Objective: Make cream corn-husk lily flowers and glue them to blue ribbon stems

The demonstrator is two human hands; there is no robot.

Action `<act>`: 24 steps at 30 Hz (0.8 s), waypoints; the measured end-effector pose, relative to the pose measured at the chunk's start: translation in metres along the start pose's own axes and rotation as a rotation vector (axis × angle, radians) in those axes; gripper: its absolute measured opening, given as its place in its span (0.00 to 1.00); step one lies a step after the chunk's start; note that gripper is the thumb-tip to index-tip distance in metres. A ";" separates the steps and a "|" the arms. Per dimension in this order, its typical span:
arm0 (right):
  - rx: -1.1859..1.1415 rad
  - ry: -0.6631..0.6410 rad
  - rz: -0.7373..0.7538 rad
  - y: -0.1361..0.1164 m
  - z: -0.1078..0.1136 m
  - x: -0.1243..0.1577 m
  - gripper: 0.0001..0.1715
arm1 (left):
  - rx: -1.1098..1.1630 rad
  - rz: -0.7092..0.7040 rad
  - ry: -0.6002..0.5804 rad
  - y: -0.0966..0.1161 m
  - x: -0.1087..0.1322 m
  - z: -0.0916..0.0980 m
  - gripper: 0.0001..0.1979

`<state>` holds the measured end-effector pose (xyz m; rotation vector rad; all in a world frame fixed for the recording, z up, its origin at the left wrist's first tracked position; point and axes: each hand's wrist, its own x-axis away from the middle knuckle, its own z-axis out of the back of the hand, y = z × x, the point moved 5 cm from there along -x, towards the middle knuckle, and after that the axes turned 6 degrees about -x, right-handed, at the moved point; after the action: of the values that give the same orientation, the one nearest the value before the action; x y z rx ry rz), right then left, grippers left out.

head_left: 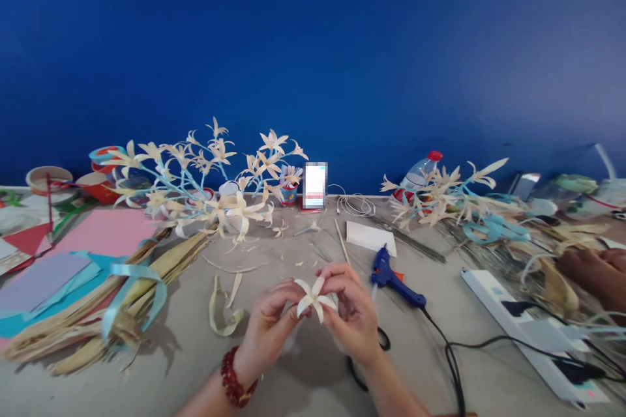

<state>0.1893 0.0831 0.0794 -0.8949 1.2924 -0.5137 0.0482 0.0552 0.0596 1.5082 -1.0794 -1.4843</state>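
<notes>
We note both hands — left hand point(268, 324), right hand point(348, 307) — pinching one pale flower point(314, 296) above the counter point(274, 365), glue gun point(394, 277) just beside.

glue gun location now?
Head view: blue glue gun lies on the table just right of the right hand holding the pale flower, near a white card.

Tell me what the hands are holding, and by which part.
One small cream flower. The left hand and the right hand pinch it from either side at its centre, behind the spread petals.
</notes>
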 end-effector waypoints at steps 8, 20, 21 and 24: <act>-0.055 -0.063 -0.079 0.009 0.003 0.002 0.07 | 0.095 0.188 0.024 -0.010 0.004 -0.003 0.09; 0.034 -0.028 -0.098 0.010 -0.002 0.001 0.04 | 0.162 0.261 0.046 -0.013 0.005 -0.004 0.10; 0.042 -0.029 -0.100 0.009 -0.002 0.000 0.03 | 0.155 0.252 0.042 -0.013 0.005 -0.005 0.09; 0.052 -0.040 -0.099 0.006 -0.003 -0.001 0.01 | 0.152 0.226 0.032 -0.012 0.005 -0.005 0.09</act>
<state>0.1857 0.0864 0.0748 -0.9246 1.1975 -0.6009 0.0540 0.0544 0.0471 1.4523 -1.3220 -1.2430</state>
